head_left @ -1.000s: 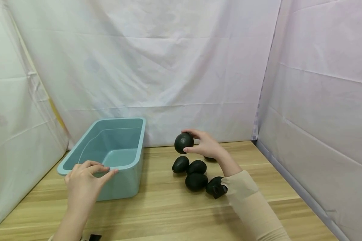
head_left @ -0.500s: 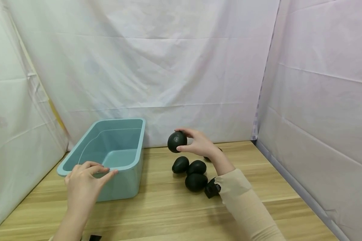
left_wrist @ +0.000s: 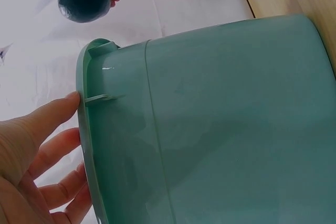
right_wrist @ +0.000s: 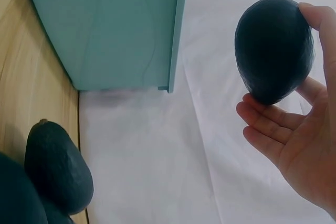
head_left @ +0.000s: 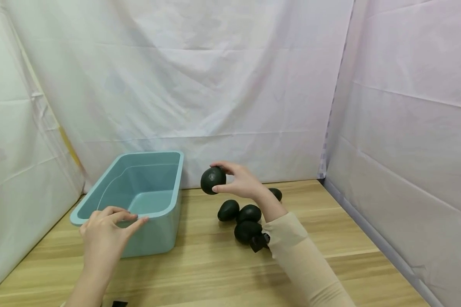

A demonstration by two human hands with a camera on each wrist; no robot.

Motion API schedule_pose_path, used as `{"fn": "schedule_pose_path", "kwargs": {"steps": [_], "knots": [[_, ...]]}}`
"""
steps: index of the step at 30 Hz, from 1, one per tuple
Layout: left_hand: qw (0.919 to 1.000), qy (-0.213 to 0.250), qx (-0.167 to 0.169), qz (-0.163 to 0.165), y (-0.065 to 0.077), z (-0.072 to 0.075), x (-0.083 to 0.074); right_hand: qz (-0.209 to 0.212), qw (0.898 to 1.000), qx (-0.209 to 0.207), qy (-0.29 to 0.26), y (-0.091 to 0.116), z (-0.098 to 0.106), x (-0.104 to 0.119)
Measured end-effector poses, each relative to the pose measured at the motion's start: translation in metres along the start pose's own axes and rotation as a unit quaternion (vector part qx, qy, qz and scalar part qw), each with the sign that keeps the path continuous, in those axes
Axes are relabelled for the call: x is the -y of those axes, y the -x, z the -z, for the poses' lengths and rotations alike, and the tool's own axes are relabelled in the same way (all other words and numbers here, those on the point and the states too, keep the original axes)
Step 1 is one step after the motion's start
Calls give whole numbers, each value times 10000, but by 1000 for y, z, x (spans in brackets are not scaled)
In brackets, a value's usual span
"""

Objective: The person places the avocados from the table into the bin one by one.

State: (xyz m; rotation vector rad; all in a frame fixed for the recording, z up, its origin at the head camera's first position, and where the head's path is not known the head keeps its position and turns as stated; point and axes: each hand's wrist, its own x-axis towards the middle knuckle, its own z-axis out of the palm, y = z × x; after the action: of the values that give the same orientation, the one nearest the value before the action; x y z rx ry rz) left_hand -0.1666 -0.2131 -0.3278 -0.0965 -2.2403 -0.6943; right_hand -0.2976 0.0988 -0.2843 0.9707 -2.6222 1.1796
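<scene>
My right hand (head_left: 240,181) holds a dark green avocado (head_left: 213,180) up between thumb and fingers, above the table and to the right of the tub. In the right wrist view, that avocado (right_wrist: 274,50) hangs narrow end down with the thumb at its upper side. My left hand (head_left: 107,232) stays at the front edge of the blue-green plastic tub (head_left: 153,236). Seen from the left wrist, the fingertips (left_wrist: 71,98) touch the tub's rim without curling round it. Below the right hand, several avocados (head_left: 228,210) lie grouped on the table.
One avocado (head_left: 275,194) lies farther back, partly behind the right wrist. A black wrist camera (head_left: 258,243) overlaps the near avocados. White cloth (head_left: 230,85) hangs behind and at both sides of the wooden table (head_left: 199,277).
The right hand has moved left toward the tub with the avocado, uncovering more of the far avocado. The left hand has stayed at the rim.
</scene>
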Motion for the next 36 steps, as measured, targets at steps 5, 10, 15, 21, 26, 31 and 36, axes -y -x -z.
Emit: {"fn": "schedule_pose_path", "kwargs": {"steps": [5,10,15,21,26,31,36], "knots": [[10000,-51,8,11,1,0,1,25,9999,8,-148,-4,-5,5],[10000,-15,29,29,2,-1,2,64,9997,16,-226,-9,-10,9],[10000,-11,88,35,3,-2,3,92,9996,67,-242,-13,-17,12],[10000,30,53,36,2,-1,3,293,9993,154,-168,-22,-25,21],[9999,-31,97,13,2,-1,3,427,9989,144,-158,-29,-29,29],[9999,-80,98,-34,2,-1,2,536,9984,53,-170,-36,-33,40],[9999,-86,92,-68,1,-1,1,481,9988,63,-22,-42,-38,50]]}}
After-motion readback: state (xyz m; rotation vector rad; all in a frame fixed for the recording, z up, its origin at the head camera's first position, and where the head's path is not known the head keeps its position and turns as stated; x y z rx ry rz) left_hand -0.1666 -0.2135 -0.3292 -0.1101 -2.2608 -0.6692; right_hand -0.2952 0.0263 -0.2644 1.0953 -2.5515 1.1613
